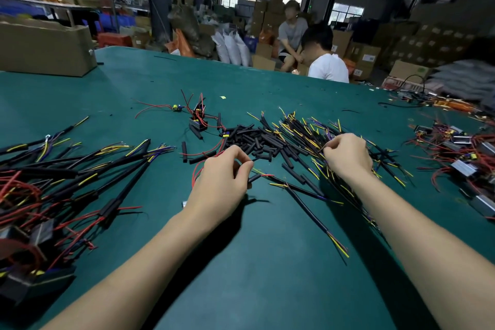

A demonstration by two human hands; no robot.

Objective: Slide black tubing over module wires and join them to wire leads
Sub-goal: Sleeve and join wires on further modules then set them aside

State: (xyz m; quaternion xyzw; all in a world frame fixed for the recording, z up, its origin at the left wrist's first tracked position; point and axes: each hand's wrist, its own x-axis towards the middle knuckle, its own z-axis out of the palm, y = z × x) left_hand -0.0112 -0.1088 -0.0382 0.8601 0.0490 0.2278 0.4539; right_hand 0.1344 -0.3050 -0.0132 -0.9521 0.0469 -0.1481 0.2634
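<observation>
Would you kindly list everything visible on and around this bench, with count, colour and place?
Table: one, green, whole foreground.
Tubing pieces: many, black, heap at centre.
Wire leads: many, black with yellow and blue ends, right of the tubing.
Finished assemblies: many, black and red, left.
Modules: several, red-wired, far right.
Cardboard box: one, brown, far left.
People: two seated beyond the table.
Left hand: holds red wires in black tubing.
Right hand: pinches a lead in the pile.
</observation>
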